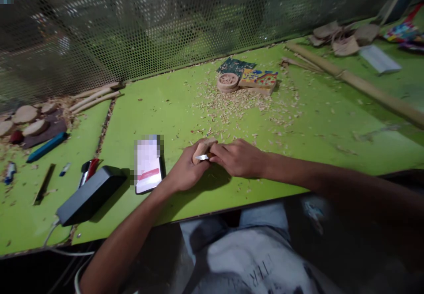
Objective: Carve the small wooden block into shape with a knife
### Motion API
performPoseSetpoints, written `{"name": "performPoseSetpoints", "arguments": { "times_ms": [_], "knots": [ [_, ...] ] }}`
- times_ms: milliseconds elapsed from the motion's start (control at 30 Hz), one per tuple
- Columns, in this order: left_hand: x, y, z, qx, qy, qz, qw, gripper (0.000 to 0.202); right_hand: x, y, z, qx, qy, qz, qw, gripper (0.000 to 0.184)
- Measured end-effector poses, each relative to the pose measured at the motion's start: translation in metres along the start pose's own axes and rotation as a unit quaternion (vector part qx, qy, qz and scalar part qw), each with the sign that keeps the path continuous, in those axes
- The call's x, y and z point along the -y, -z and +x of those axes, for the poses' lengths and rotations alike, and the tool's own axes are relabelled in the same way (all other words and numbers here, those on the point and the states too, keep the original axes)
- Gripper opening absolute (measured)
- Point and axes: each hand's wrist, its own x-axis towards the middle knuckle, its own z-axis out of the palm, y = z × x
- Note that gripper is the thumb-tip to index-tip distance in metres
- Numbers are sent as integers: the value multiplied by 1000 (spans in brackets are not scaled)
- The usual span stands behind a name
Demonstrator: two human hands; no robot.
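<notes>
Near the front edge of the green table (139, 108), my left hand (187, 170) is closed around a pale piece of wood (202, 147). My right hand (236, 158) grips a small carving knife (202, 157) with a short bright blade and a brownish handle. The blade lies against the near side of the wood, pointing left. Most of the handle and part of the wood are hidden by my fingers. Both hands are close together above the tabletop.
Wood shavings (232, 104) surround a round carved wooden box (228, 82) and a painted block (260, 80). A phone (149, 166) and a black box-shaped device (89, 197) with a cable lie left. A bamboo pole (371, 88) crosses the right side. Perforated mesh (159, 29) stands behind.
</notes>
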Motion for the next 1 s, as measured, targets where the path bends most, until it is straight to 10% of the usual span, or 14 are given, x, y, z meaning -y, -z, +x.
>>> {"name": "performPoseSetpoints", "arguments": {
  "times_ms": [600, 867, 1000],
  "knots": [
    [3, 1, -4, -17, 89, -57, 994, 25, 0, 7, 7, 3, -67, 1, 998, 52],
    [-4, 1, -14, 20, 119, -158, 980, 55, -89, 10, 6, -85, -296, 55, 950, 44],
    [-2, 2, -12, -9, 106, -124, 987, 55, -90, 10, 1, -83, -242, 51, 965, 41]
  ]
}}
